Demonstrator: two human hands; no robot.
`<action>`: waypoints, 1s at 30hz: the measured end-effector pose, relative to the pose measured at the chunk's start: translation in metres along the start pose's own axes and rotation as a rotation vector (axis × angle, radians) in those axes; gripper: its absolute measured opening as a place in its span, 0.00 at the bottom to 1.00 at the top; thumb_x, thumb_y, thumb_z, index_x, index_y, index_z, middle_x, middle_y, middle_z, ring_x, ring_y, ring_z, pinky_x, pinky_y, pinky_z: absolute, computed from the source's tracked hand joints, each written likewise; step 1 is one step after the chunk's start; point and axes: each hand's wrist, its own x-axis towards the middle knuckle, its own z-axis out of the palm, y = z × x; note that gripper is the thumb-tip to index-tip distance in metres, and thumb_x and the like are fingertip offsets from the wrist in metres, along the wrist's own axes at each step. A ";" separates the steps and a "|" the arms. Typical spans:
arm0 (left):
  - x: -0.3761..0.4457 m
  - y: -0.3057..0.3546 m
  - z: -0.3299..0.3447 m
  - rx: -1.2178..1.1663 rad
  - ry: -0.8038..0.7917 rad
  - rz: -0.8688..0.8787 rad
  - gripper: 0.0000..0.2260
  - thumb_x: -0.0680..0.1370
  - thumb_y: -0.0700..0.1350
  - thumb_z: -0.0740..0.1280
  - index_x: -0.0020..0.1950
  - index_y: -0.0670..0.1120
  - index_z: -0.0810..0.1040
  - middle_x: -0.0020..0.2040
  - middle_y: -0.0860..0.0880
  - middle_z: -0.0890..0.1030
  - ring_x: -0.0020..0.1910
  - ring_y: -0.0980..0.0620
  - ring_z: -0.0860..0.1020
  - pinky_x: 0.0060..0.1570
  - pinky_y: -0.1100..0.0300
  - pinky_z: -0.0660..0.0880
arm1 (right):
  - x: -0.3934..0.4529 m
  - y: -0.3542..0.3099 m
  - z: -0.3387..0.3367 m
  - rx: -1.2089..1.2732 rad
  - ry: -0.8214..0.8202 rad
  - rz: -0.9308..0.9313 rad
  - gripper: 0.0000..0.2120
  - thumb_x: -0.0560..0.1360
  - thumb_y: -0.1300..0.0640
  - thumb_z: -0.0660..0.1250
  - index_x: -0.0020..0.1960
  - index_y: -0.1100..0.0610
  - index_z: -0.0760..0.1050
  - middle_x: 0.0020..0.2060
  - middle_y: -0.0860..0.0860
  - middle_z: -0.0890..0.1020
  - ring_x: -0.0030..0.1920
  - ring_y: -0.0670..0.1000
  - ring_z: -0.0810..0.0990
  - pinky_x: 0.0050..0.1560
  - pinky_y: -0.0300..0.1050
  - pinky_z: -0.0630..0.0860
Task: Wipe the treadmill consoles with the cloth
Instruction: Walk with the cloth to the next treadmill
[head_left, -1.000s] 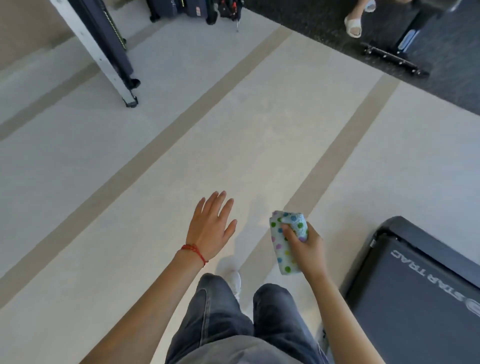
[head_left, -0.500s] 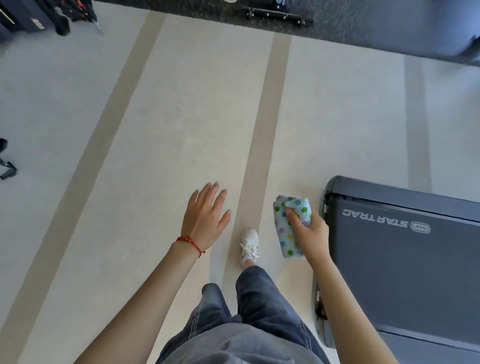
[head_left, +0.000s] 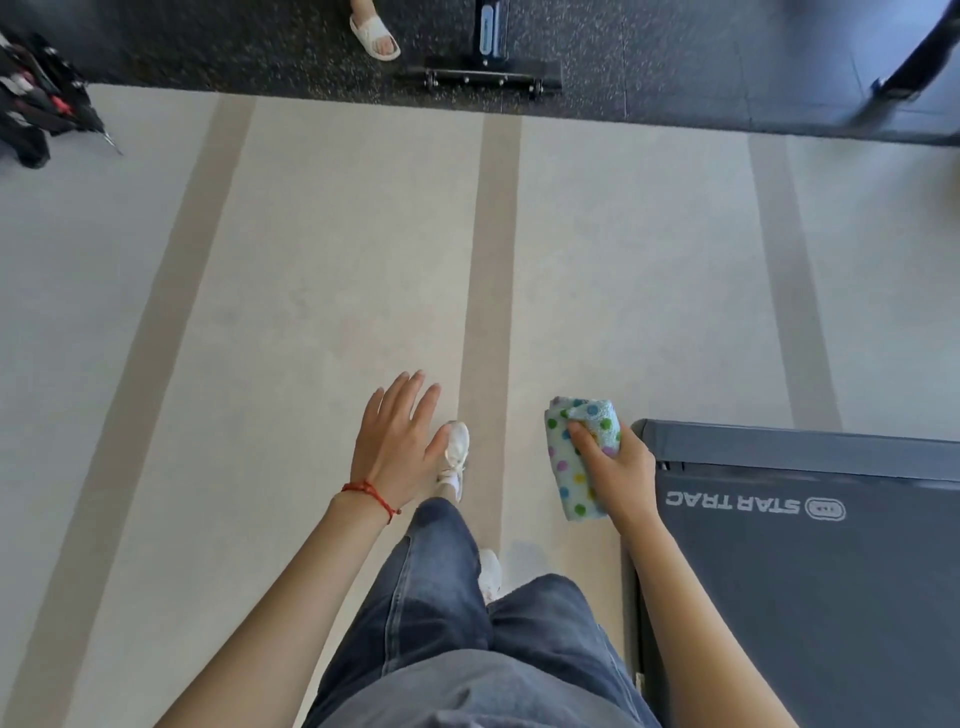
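Polka-dotted cloth (head_left: 574, 462) (folded) is gripped by curled right hand (head_left: 621, 470) fingers beside the treadmill (head_left: 810, 571); left hand (head_left: 397, 441) fingers straight, slightly spread.

"STAR TRAC" on treadmill belt (head_left: 810, 597)

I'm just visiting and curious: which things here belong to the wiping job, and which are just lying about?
Part of the job:
- dotted cloth, gripped in the right hand
- treadmill, only its belt end in view, no console visible
- left hand, open and holding nothing

Just lying about:
- black bag at the far left
- machine base on the dark mat
- someone's sandalled foot
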 end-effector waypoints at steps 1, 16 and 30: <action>0.018 -0.005 0.001 -0.001 -0.005 0.007 0.23 0.76 0.50 0.55 0.58 0.36 0.78 0.60 0.36 0.77 0.59 0.37 0.76 0.56 0.41 0.72 | 0.014 -0.006 0.001 0.012 0.015 0.007 0.06 0.73 0.52 0.68 0.41 0.54 0.75 0.35 0.48 0.80 0.37 0.48 0.80 0.39 0.43 0.77; 0.278 -0.042 -0.015 0.020 -0.063 0.266 0.22 0.76 0.50 0.55 0.59 0.37 0.78 0.61 0.37 0.77 0.60 0.38 0.75 0.57 0.42 0.71 | 0.185 -0.114 0.009 0.117 0.187 0.042 0.03 0.74 0.52 0.67 0.42 0.49 0.74 0.37 0.46 0.81 0.40 0.46 0.80 0.41 0.43 0.78; 0.461 0.098 0.023 -0.009 -0.148 0.609 0.22 0.76 0.51 0.55 0.59 0.36 0.78 0.60 0.36 0.77 0.59 0.37 0.76 0.54 0.42 0.74 | 0.293 -0.112 -0.102 0.340 0.470 0.213 0.08 0.74 0.51 0.67 0.49 0.54 0.77 0.40 0.50 0.83 0.41 0.49 0.81 0.41 0.43 0.78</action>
